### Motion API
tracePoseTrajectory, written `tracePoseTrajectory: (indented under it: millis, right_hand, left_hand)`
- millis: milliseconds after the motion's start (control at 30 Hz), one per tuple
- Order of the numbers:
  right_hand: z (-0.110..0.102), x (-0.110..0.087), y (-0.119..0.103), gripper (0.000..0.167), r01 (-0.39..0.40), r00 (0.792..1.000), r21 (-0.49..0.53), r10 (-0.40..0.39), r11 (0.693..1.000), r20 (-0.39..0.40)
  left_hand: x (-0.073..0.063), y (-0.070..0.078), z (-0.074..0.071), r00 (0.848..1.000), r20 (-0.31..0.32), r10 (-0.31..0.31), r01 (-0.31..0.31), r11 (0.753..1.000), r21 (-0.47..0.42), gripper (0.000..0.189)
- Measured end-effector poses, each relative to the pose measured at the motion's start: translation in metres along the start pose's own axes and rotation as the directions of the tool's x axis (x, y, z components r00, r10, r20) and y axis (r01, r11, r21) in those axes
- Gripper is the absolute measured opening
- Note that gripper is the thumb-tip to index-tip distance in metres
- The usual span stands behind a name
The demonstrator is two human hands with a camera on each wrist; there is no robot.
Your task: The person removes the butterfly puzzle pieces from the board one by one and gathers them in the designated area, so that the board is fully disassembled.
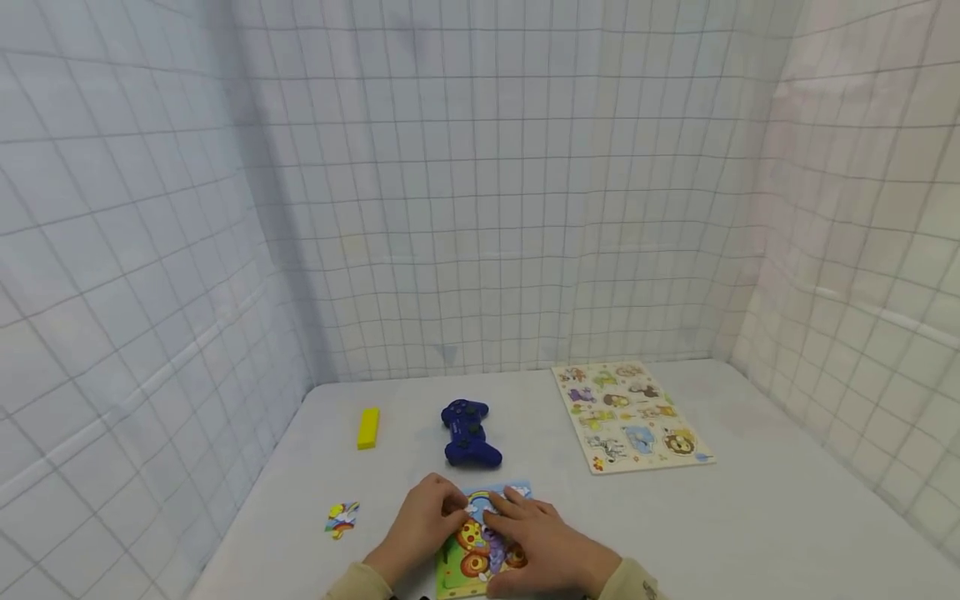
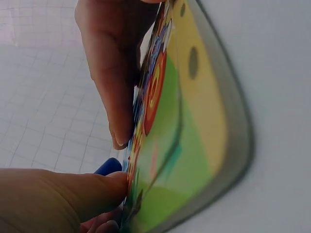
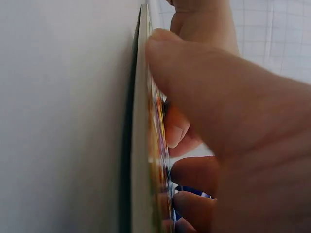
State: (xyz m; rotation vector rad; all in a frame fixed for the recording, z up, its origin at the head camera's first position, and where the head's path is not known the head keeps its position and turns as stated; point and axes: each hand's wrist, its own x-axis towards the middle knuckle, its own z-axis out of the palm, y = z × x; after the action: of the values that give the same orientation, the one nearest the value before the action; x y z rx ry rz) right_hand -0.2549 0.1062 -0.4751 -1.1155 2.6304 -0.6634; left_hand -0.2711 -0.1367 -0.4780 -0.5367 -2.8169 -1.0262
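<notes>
A jigsaw puzzle board (image 1: 453, 575) with a bright cartoon picture and a yellow border lies on the table. My right hand (image 1: 543, 546) rests on its right side, fingers spread over the picture and thumb by the near edge. From the left, my left hand (image 1: 426, 521) reaches over with bent fingers. Its thumb (image 2: 99, 191) touches the picture in the left wrist view, the other fingertips close by. I cannot tell whether it pinches a piece. Left of the board lies a loose jigsaw piece (image 1: 342, 519) with a rainbow on it.
A blue game controller (image 1: 467, 433) lies just beyond the puzzle board. Farther left is a yellow block (image 1: 368, 428). An animal puzzle board (image 1: 630, 417) lies at the back right. Grid-patterned curtains (image 1: 480, 208) enclose the white table (image 1: 750, 517) at the back and sides.
</notes>
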Motion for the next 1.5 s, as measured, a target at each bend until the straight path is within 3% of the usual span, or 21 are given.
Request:
tracePoseTrajectory:
  millis: [233,400,567,767,967,1233,1500]
  right_hand:
    - [0.001,-0.001,0.007,0.089,-0.095,0.992,-0.048,0.090,0.994,-0.092]
    - [-0.005,-0.003,0.009,0.082,-0.101,0.988,-0.102,0.088,0.990,-0.125]
    - [-0.006,-0.005,0.008,0.078,-0.100,0.991,-0.141,0.085,0.985,-0.106]
    - [-0.006,-0.003,0.009,0.077,-0.105,0.990,-0.133,0.092,0.986,-0.104]
    - [-0.008,-0.001,0.010,0.077,-0.086,0.992,-0.145,0.071,0.986,-0.108]
    - [-0.008,0.000,0.006,0.076,-0.105,0.991,-0.133,0.092,0.986,-0.101]
    - [-0.007,0.000,0.004,0.077,-0.115,0.990,-0.123,0.103,0.986,-0.097]
  left_hand:
    - [-0.003,-0.006,0.011,0.999,-0.038,-0.037,0.037,0.999,0.015,0.009]
    - [0.001,-0.003,0.015,0.996,-0.078,-0.036,0.041,0.997,0.066,0.009]
    - [-0.001,-0.004,0.018,0.995,-0.087,-0.044,0.052,0.995,0.088,0.009]
    - [0.002,-0.006,0.017,0.995,-0.097,0.001,0.005,0.998,0.061,0.008]
    - [0.005,-0.006,0.013,0.994,-0.107,-0.018,0.022,0.999,0.036,0.008]
    - [0.004,-0.003,0.013,0.994,-0.102,0.025,-0.020,0.999,0.049,0.006]
    - [0.004,0.000,0.013,0.992,-0.126,0.016,-0.011,0.999,0.036,0.005]
